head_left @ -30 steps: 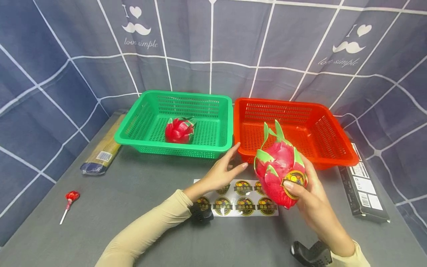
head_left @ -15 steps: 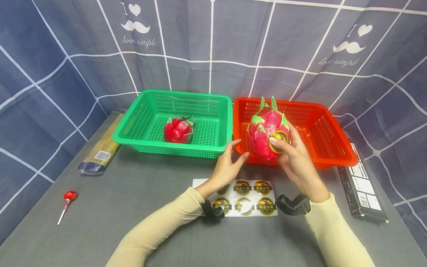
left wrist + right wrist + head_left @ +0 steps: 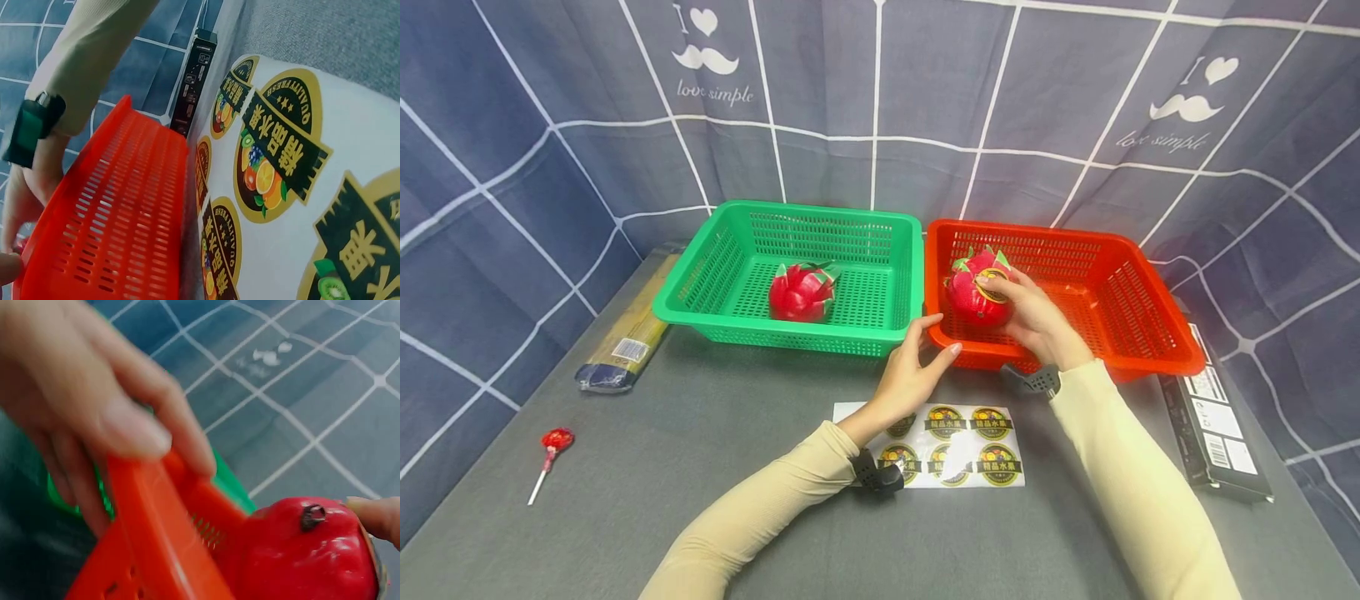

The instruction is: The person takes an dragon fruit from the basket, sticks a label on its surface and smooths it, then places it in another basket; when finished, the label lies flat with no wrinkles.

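1. Dragon fruit (image 3: 972, 300), red, bearing a round sticker (image 3: 997, 273): inside the red basket (image 3: 1180, 329), at its left end.
2. Right hand (image 3: 1037, 321): fingers and thumb curled round that fruit, thumb on the sticker.
3. Left hand (image 3: 904, 379): thumb and forefinger parted, touching the red basket's near left corner.
4. Green basket (image 3: 790, 333), just left: second fruit (image 3: 801, 293) inside.
5. Sticker sheet (image 3: 925, 435): near side, partly hidden by the left wrist.
6. Lollipop (image 3: 553, 446): near left.

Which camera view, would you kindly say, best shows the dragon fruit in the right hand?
The head view: the dragon fruit shows with its green-tipped leaves and sticker. The right wrist view is closer but cuts it off below. The left wrist view shows at most a red sliver beyond the red basket.
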{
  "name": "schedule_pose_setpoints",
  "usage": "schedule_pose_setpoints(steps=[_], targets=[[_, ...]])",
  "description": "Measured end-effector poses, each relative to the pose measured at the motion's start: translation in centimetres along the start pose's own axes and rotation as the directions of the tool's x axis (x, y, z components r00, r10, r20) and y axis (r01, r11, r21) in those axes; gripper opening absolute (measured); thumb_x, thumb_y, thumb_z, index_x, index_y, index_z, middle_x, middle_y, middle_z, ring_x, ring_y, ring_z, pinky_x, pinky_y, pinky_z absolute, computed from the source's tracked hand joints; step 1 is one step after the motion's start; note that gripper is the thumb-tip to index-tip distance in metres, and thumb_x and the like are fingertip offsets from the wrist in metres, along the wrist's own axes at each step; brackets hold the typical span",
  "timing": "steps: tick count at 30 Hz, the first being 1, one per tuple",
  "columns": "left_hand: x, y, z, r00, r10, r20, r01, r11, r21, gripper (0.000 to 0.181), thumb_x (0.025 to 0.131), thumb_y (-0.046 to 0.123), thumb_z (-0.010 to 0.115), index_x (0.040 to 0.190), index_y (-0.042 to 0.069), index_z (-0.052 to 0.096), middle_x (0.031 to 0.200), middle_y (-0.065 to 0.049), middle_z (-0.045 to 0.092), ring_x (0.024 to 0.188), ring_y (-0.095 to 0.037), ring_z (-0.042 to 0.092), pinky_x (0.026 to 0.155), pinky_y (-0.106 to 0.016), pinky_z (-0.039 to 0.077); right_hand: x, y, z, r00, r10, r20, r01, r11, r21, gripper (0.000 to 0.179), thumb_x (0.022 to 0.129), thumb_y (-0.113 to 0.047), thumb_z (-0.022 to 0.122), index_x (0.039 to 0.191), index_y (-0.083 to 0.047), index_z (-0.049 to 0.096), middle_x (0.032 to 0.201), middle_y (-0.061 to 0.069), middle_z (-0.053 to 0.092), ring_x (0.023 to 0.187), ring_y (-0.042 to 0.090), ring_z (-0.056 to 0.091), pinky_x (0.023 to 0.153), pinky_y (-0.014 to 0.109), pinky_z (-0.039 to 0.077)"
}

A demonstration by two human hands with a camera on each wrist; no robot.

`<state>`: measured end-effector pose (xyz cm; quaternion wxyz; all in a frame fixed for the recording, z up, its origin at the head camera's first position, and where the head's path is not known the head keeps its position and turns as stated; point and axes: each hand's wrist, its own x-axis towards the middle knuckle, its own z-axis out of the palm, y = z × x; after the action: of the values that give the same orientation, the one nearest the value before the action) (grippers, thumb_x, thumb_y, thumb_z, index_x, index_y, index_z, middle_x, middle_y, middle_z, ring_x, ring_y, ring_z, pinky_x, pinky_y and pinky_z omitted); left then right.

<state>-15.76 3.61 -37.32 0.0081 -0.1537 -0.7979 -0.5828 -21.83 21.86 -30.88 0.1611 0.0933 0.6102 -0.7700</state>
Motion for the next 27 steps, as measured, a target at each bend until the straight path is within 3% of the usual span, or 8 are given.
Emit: schedule_pose_setpoints(steps=[3,9,15,22,27], targets=[[0.0,0.0,-0.1,1.0,0.005,0.006,-0.005,1.0,0.014,0.053,0.088,0.036,0.057,0.133,0.018,0.037,0.137,-0.01,0.047,0.125,-0.021,0.046,0.101,-0.039,0.039,0.9,0.2,-0.2,0.999,0.042,-0.003,-0.043,0.998,-0.043,0.072,0.088,-0.024,0.058,0.144,-0.023,0.013,0.126,-0.003,0.038,0.115,0.019,0.042,0.106,0.045,0.032],[0.1,0.0,-0.2,1.0,0.008,0.008,-0.008,1.0,0.014,0.052,0.087,0.034,0.058,0.132,0.017,0.037,0.136,-0.01,0.047,0.125,-0.019,0.046,0.1,-0.037,0.04,2.0,0.5,-0.4,0.995,0.094,-0.021,-0.095,0.989,-0.113,0.072,0.088,-0.019,0.056,0.145,-0.02,0.011,0.132,0.003,0.033,0.118,0.024,0.04,0.105,0.047,0.033],[0.3,-0.1,-0.1,1.0,-0.001,0.015,0.0,1.0,0.025,0.052,0.087,0.036,0.057,0.132,0.019,0.037,0.136,-0.01,0.047,0.124,-0.02,0.047,0.1,-0.038,0.041,2.2,0.7,-0.4,0.996,0.082,-0.04,-0.088,0.976,-0.197,0.079,0.088,-0.019,0.056,0.146,-0.019,0.003,0.142,0.009,0.023,0.12,0.024,0.037,0.103,0.047,0.035],[0.2,-0.2,0.0,1.0,-0.02,0.023,0.019,0.999,0.035,0.052,0.087,0.038,0.057,0.132,0.022,0.036,0.136,-0.006,0.047,0.125,-0.018,0.046,0.1,-0.038,0.041,2.1,1.1,-0.6,0.993,0.099,-0.06,-0.112,0.953,-0.282,0.083,0.086,-0.021,0.06,0.146,-0.017,0.003,0.144,0.012,0.023,0.126,0.03,0.033,0.102,0.052,0.034],[0.2,-0.2,0.1,1.0,-0.006,0.008,0.005,0.999,0.035,0.052,0.087,0.037,0.057,0.132,0.021,0.037,0.134,-0.008,0.049,0.124,-0.018,0.047,0.1,-0.037,0.041,2.2,1.3,-0.5,0.992,0.115,-0.061,-0.129,0.933,-0.337,0.082,0.085,-0.023,0.06,0.146,-0.015,0.005,0.144,0.013,0.026,0.125,0.03,0.036,0.103,0.047,0.035]])
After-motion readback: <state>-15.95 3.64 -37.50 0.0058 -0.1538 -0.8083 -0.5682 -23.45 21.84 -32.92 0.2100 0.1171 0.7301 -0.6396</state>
